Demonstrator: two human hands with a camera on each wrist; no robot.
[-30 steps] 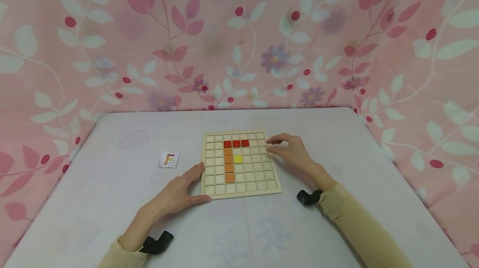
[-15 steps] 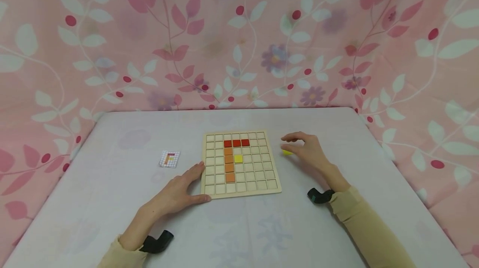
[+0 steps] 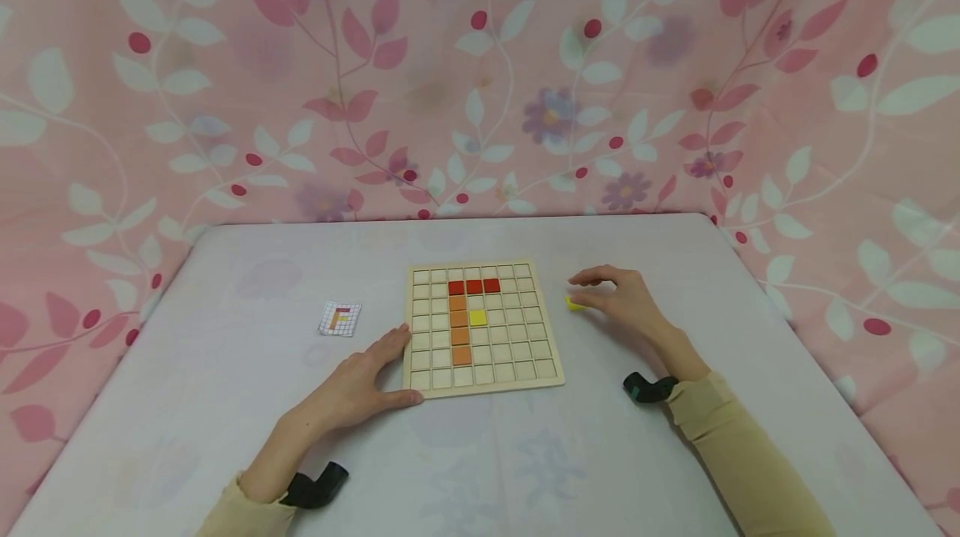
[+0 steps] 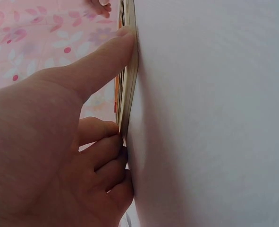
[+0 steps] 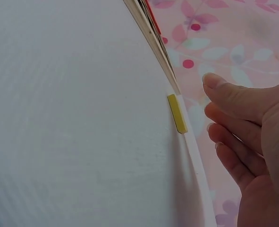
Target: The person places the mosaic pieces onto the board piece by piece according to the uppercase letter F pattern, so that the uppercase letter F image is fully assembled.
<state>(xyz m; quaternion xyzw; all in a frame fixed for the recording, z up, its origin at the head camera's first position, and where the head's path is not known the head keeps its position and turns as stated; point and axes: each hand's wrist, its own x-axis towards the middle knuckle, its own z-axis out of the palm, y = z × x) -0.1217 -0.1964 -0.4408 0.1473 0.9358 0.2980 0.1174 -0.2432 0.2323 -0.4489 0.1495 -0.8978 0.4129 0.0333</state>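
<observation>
A square wooden grid board point(image 3: 517, 351) lies flat on the table. In its cells sit three red tiles point(image 3: 474, 288), a column of several orange tiles point(image 3: 459, 318) and one yellow tile point(image 3: 477, 318). My left hand point(image 3: 352, 387) touches the board's near left corner, thumb at the front edge and fingertips along the left side. To the right of the board, a loose yellow tile point(image 5: 178, 113) lies on the cloth, partly hidden by my right hand point(image 3: 618, 301) in the head view. The right wrist view shows that hand apart from the tile, fingers loosely bent and holding nothing.
A small card point(image 3: 340, 319) printed with a coloured pattern on a grid lies left of the board. White cloth covers the table point(image 3: 480, 470). Behind it hangs a pink floral curtain point(image 3: 480, 87).
My right hand has moved rightward from the board's right edge to above the loose yellow tile, which has come into sight. The left hand and board stay where they were.
</observation>
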